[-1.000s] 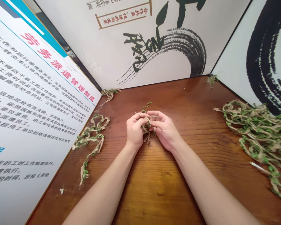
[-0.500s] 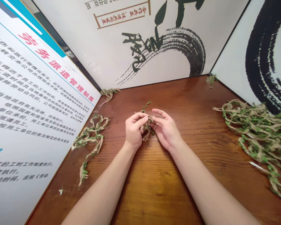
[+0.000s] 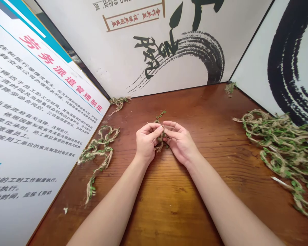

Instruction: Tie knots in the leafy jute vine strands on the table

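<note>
Right hand (image 3: 181,143) has closed in, its fingers (image 3: 173,127) curving toward a knotted strand of leafy jute twine (image 3: 160,138) at center frame, though contact is hard to tell. Left hand (image 3: 145,142) clenches the strand. More twine (image 3: 279,150) lies heaped at right on the wooden counter (image 3: 184,205).

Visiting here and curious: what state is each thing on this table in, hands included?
Left hand: curled, pinching the twine.
Right hand: curled, pinching the twine.
Short green-leaved jute twine: bunched between both hands.
Tangled heap of green-leaved jute twine: loose, right of the hands.
Long strand of green-leaved jute twine: lying loosely, left of the hands.
</note>
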{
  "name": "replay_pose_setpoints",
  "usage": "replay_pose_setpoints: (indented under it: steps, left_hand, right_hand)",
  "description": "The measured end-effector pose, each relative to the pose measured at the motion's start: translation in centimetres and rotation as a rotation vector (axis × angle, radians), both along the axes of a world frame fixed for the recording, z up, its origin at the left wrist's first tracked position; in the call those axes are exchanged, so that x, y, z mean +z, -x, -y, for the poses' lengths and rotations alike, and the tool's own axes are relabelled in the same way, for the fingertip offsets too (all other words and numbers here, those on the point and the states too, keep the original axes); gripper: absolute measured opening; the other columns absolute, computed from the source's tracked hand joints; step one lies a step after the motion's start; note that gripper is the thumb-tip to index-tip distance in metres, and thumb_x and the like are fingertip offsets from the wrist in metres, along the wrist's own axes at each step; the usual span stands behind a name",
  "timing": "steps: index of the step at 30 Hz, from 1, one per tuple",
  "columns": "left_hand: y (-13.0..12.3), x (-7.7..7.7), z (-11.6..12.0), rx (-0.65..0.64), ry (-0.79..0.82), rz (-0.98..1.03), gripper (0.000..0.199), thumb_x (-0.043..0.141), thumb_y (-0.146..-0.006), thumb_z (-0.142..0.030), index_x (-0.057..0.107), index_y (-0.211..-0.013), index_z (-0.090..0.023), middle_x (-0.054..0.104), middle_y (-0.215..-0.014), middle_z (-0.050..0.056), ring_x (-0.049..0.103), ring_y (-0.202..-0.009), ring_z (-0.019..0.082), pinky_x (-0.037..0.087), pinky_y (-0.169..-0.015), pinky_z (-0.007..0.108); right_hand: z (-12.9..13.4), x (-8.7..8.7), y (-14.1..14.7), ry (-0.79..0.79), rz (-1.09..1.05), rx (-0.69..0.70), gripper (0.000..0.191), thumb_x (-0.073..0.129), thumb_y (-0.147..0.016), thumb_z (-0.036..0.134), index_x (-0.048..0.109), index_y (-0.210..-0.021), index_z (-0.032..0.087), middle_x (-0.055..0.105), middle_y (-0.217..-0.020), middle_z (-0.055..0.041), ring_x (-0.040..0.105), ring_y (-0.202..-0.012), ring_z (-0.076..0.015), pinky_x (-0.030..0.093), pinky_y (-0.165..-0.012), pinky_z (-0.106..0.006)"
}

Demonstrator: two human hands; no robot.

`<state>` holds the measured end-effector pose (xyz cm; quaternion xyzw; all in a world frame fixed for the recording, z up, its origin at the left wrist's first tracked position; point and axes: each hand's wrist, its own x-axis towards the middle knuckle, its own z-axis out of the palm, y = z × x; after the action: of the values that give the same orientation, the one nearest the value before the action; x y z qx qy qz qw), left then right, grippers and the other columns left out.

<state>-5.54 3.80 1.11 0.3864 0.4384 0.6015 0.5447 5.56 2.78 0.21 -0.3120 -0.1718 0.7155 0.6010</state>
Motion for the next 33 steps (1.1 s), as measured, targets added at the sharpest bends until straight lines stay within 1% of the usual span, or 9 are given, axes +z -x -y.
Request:
replay_pose_setpoints:
  steps: [5,8,10,13,15,18,24,29,33]
  left_hand:
    - [0.1,-0.2,-0.1,0.015,0.005,0.006,0.023,0.088,-0.057,-0.027,0.075,-0.071,-0.015,0.062,-0.060,-0.001,0.038,-0.040,0.003,0.023,-0.039,0.018]
    - [0.1,-0.2,-0.2,0.022,0.008,0.043,0.025,0.090,-0.055,-0.028,0.075,-0.071,-0.016,0.068,-0.066,0.001,0.052,-0.049,0.008,0.038,-0.045,0.019]
    - [0.1,-0.2,-0.2,0.014,0.016,0.049,0.026,0.090,-0.055,-0.029,0.075,-0.071,-0.016,0.069,-0.069,0.002,0.058,-0.055,0.010,0.044,-0.050,0.021]
    - [0.2,-0.1,-0.2,-0.008,0.036,0.025,0.026,0.089,-0.057,-0.030,0.075,-0.072,-0.015,0.068,-0.067,0.001,0.054,-0.051,0.008,0.036,-0.045,0.019]
    - [0.2,0.0,-0.1,-0.025,0.048,0.021,0.026,0.089,-0.057,-0.031,0.075,-0.072,-0.015,0.066,-0.065,0.001,0.051,-0.049,0.008,0.034,-0.044,0.019]
    - [0.2,0.1,-0.1,-0.048,0.054,0.031,0.027,0.089,-0.056,-0.031,0.073,-0.070,-0.015,0.065,-0.063,0.001,0.052,-0.049,0.008,0.036,-0.045,0.020]
    - [0.2,0.1,-0.2,-0.062,-0.002,-0.004,0.022,0.084,-0.061,-0.031,0.070,-0.067,-0.015,0.057,-0.054,-0.001,0.032,-0.040,0.003,0.017,-0.041,0.020]
    - [-0.1,0.0,0.0,-0.064,-0.033,-0.057,0.022,0.082,-0.064,-0.032,0.070,-0.070,-0.015,0.057,-0.056,-0.001,0.031,-0.041,0.004,0.019,-0.041,0.020]
    - [-0.3,-0.1,0.2,-0.084,-0.052,-0.099,0.022,0.084,-0.063,-0.028,0.071,-0.075,-0.016,0.057,-0.057,-0.003,0.032,-0.041,0.003,0.022,-0.042,0.020]
  right_hand:
    - [-0.5,-0.4,-0.3,0.048,-0.085,-0.070,0.027,0.073,-0.069,0.007,0.071,-0.094,0.018,0.069,-0.073,0.0000,0.063,-0.070,-0.0123,0.052,-0.070,-0.026]
    - [-0.7,-0.2,-0.6,0.117,-0.134,-0.105,0.029,0.069,-0.069,0.005,0.069,-0.094,0.020,0.069,-0.073,-0.0003,0.065,-0.071,-0.0136,0.053,-0.071,-0.026]
    - [-0.6,0.1,-0.5,0.133,-0.123,-0.092,0.031,0.069,-0.068,0.005,0.070,-0.095,0.021,0.069,-0.071,0.0008,0.063,-0.067,-0.0128,0.051,-0.065,-0.024]
    - [-0.2,0.4,-0.3,0.084,-0.056,-0.010,0.026,0.076,-0.070,0.017,0.073,-0.096,0.019,0.070,-0.073,0.0006,0.059,-0.062,-0.0109,0.044,-0.056,-0.022]
    - [-0.1,0.4,-0.2,0.052,-0.017,0.048,0.024,0.081,-0.070,0.023,0.075,-0.092,0.017,0.072,-0.077,-0.0012,0.059,-0.062,-0.0103,0.044,-0.056,-0.022]
    - [-0.2,0.1,-0.3,0.051,-0.036,0.076,0.029,0.084,-0.063,0.018,0.075,-0.090,0.017,0.073,-0.082,-0.0016,0.062,-0.067,-0.0112,0.047,-0.062,-0.024]
    - [-0.8,-0.9,-0.5,0.000,-0.081,-0.069,0.026,0.080,-0.068,0.016,0.071,-0.091,0.021,0.069,-0.079,0.0013,0.063,-0.072,-0.0132,0.051,-0.072,-0.029]
    - [-0.4,-0.6,0.0,-0.091,0.092,-0.215,0.022,0.080,-0.066,0.019,0.071,-0.086,0.020,0.065,-0.075,0.0021,0.059,-0.070,-0.0120,0.049,-0.068,-0.028]
    - [-0.3,-0.3,0.0,-0.090,0.154,-0.287,0.020,0.080,-0.064,0.021,0.071,-0.082,0.019,0.065,-0.076,0.0019,0.060,-0.071,-0.0112,0.050,-0.069,-0.027]
